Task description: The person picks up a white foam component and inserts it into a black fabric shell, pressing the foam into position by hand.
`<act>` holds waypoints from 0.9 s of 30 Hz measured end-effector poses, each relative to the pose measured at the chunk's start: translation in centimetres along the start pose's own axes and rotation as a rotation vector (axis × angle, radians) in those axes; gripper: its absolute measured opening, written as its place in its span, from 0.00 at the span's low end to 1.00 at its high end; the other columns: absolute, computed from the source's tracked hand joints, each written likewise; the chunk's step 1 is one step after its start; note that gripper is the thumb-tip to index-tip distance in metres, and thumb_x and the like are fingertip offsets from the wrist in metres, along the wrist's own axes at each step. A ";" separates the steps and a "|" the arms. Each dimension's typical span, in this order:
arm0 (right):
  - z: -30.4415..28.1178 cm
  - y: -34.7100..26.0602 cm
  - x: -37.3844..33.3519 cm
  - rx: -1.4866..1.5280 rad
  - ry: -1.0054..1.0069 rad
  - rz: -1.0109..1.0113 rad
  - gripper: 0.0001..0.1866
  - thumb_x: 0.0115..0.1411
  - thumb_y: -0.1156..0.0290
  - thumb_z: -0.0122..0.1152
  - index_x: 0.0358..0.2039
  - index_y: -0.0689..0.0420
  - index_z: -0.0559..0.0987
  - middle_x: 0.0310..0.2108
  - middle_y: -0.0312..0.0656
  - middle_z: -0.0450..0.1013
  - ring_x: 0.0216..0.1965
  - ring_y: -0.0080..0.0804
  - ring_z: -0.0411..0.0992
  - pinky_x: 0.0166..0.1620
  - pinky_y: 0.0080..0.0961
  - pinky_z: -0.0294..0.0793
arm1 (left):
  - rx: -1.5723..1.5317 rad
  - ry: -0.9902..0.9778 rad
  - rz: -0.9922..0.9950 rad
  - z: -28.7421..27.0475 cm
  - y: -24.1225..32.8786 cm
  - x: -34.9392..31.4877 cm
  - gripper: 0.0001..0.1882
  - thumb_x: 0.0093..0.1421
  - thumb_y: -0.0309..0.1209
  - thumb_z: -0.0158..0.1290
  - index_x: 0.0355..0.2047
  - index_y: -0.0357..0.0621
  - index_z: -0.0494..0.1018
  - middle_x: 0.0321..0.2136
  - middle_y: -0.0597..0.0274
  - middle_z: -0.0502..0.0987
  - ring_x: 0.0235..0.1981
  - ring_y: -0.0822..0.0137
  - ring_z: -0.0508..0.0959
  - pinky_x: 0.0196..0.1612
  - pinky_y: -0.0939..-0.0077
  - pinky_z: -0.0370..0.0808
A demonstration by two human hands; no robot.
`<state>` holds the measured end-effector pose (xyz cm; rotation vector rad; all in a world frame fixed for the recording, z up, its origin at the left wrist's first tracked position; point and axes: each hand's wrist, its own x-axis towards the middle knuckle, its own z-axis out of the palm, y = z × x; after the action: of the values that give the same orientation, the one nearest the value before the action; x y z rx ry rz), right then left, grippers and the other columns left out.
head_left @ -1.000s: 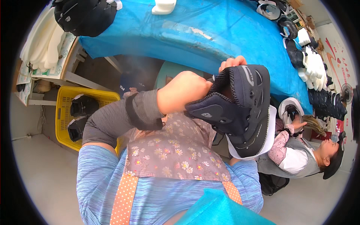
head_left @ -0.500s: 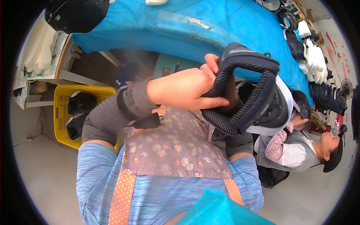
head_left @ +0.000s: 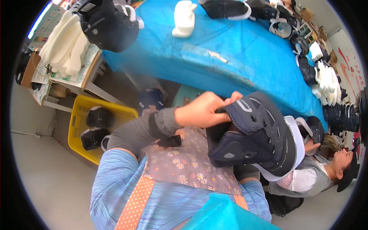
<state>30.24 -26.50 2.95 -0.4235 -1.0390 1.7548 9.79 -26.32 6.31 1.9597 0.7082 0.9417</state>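
Note:
A black high-top shoe (head_left: 264,134) with a white sole is held before my chest, tilted so that its side faces up and its sole points right. My left hand (head_left: 205,109) is closed on the rim of the shoe's collar, thumb side hidden at the opening. Of my right arm only a grey sleeve (head_left: 245,172) shows below the shoe; the hand itself is hidden behind it. A black strap-like piece (head_left: 170,142) lies by my left sleeve, over my flowered apron (head_left: 180,161).
A blue-covered table (head_left: 214,73) is ahead, with a white foot-shaped piece (head_left: 184,18) and black shoes (head_left: 226,8). At left stand a yellow crate (head_left: 78,143) of black shoes and more white pieces (head_left: 63,46). A person (head_left: 312,176) at right holds another shoe (head_left: 316,128).
The shoe has turned: its padded opening faced me before, and now its side does. My left hand keeps hold of the collar. The view has shifted, showing more of the table.

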 end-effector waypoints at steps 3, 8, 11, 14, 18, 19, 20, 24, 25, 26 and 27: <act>0.9 -0.4 -0.7 -0.077 0.008 -0.022 0.14 0.61 0.60 0.59 0.34 0.57 0.68 0.29 0.35 0.67 0.33 0.22 0.67 0.36 0.18 0.68 | -0.260 0.052 0.076 2.1 0.3 -0.1 0.14 0.61 0.35 0.55 0.32 0.33 0.74 0.16 0.46 0.64 0.17 0.71 0.61 0.23 0.70 0.65; 1.6 -0.7 -1.0 -0.149 -0.003 -0.040 0.14 0.61 0.62 0.59 0.36 0.58 0.69 0.32 0.36 0.67 0.36 0.22 0.67 0.39 0.18 0.68 | 0.201 -0.120 -0.102 -0.3 0.4 0.1 0.15 0.57 0.38 0.56 0.30 0.36 0.78 0.20 0.43 0.73 0.20 0.45 0.73 0.23 0.61 0.69; 1.9 -1.0 -1.0 -0.184 -0.010 -0.046 0.13 0.61 0.63 0.59 0.38 0.58 0.69 0.33 0.36 0.68 0.37 0.22 0.67 0.40 0.18 0.68 | 0.375 -0.031 0.039 -0.7 1.0 0.0 0.10 0.48 0.32 0.57 0.26 0.36 0.77 0.21 0.43 0.74 0.22 0.45 0.75 0.26 0.59 0.70; 2.5 -1.2 -1.4 -0.209 -0.016 -0.048 0.13 0.61 0.64 0.59 0.39 0.58 0.70 0.35 0.36 0.68 0.39 0.22 0.67 0.42 0.19 0.68 | 0.342 -0.010 0.258 -0.6 1.2 -0.4 0.08 0.44 0.27 0.58 0.26 0.38 0.78 0.19 0.48 0.74 0.23 0.48 0.75 0.26 0.61 0.72; 4.1 -1.7 -1.9 -0.230 -0.028 -0.068 0.13 0.61 0.65 0.58 0.40 0.59 0.70 0.37 0.37 0.68 0.41 0.22 0.68 0.43 0.19 0.69 | 0.463 0.029 0.326 -1.3 1.7 -0.5 0.07 0.41 0.27 0.58 0.23 0.39 0.76 0.18 0.52 0.74 0.21 0.51 0.75 0.24 0.64 0.71; 4.7 -1.6 -1.7 -0.249 -0.024 -0.082 0.13 0.61 0.65 0.58 0.41 0.59 0.70 0.37 0.37 0.68 0.42 0.22 0.68 0.44 0.19 0.69 | 0.540 0.082 0.335 -1.5 1.8 -0.6 0.07 0.40 0.27 0.58 0.22 0.39 0.75 0.18 0.53 0.74 0.21 0.52 0.75 0.24 0.64 0.71; 5.7 -1.6 -1.6 -0.284 -0.004 -0.099 0.13 0.61 0.66 0.58 0.41 0.59 0.71 0.38 0.37 0.68 0.42 0.22 0.68 0.44 0.19 0.69 | 0.541 0.073 0.338 -1.6 1.6 -0.6 0.07 0.40 0.27 0.58 0.22 0.39 0.75 0.18 0.53 0.74 0.21 0.52 0.75 0.24 0.64 0.71; 1.8 -0.7 -2.0 -0.342 0.041 0.081 0.13 0.58 0.74 0.58 0.43 0.58 0.70 0.37 0.35 0.69 0.39 0.14 0.68 0.41 0.15 0.70 | 0.577 0.176 0.402 -1.2 1.9 -0.1 0.07 0.38 0.24 0.57 0.22 0.39 0.75 0.18 0.56 0.74 0.21 0.54 0.74 0.24 0.67 0.71; 2.5 -1.8 -1.8 -0.455 -0.014 0.030 0.12 0.58 0.75 0.58 0.42 0.58 0.70 0.36 0.34 0.69 0.38 0.14 0.68 0.40 0.15 0.70 | 0.502 0.285 0.297 -0.8 1.6 -0.2 0.11 0.38 0.23 0.59 0.26 0.41 0.76 0.22 0.56 0.76 0.23 0.56 0.76 0.26 0.69 0.72; 1.2 -1.9 -1.0 -0.311 -0.020 0.045 0.12 0.57 0.76 0.59 0.41 0.56 0.70 0.35 0.32 0.69 0.37 0.14 0.68 0.40 0.15 0.69 | 0.422 0.378 0.199 -0.2 1.6 0.1 0.15 0.37 0.21 0.61 0.30 0.42 0.78 0.25 0.56 0.78 0.26 0.58 0.78 0.28 0.70 0.74; -0.2 -1.9 -0.2 -0.167 -0.019 0.062 0.11 0.56 0.77 0.59 0.40 0.55 0.71 0.33 0.30 0.69 0.36 0.14 0.67 0.39 0.15 0.69 | 0.292 0.361 -0.008 0.5 1.9 0.4 0.20 0.43 0.20 0.63 0.40 0.43 0.76 0.34 0.55 0.78 0.30 0.66 0.79 0.30 0.71 0.74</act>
<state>31.59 -26.37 4.26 -0.5485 -1.2025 1.7356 10.65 -27.22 7.88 2.0530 1.1104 1.2626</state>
